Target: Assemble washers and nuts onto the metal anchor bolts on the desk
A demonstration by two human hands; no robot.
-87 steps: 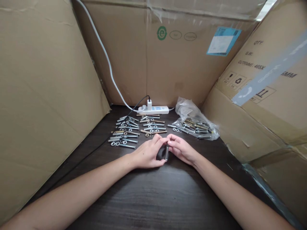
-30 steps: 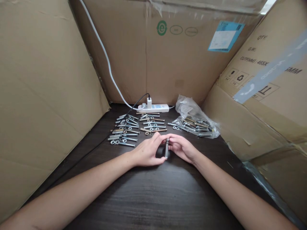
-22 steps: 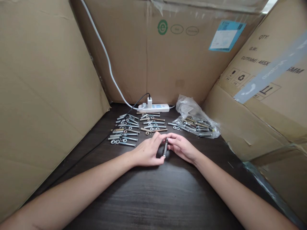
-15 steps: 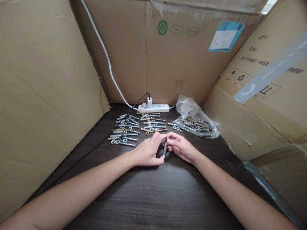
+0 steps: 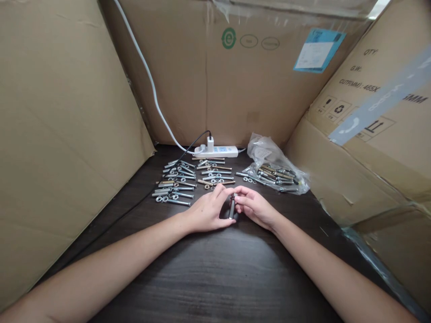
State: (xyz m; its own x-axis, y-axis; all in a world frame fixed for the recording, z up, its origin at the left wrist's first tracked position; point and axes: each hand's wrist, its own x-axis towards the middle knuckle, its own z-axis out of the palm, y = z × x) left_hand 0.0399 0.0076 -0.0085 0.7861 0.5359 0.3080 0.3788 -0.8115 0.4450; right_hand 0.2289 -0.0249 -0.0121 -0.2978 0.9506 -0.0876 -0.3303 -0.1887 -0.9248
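Note:
Between my two hands is an expansion bolt, a dark metal sleeve with a narrower far end, pointing away from me. My left hand grips it lengthwise, thumb at the near end and index finger at the far end. The fingers of my right hand are closed round its far end, where a small nut or washer seems to sit, mostly hidden by the fingertips. Beyond my left hand lie rows of loose bolts, sleeves, nuts and washers.
A clear plastic bag with several bolts lies at the back right. Behind the rows is a white power strip with a plug and cables. Cardboard walls enclose the dark table on the left, back and right.
My left thumb has shifted slightly to the right at the bolt's near end, and the bolt stands a little straighter. Both hands otherwise stay in place.

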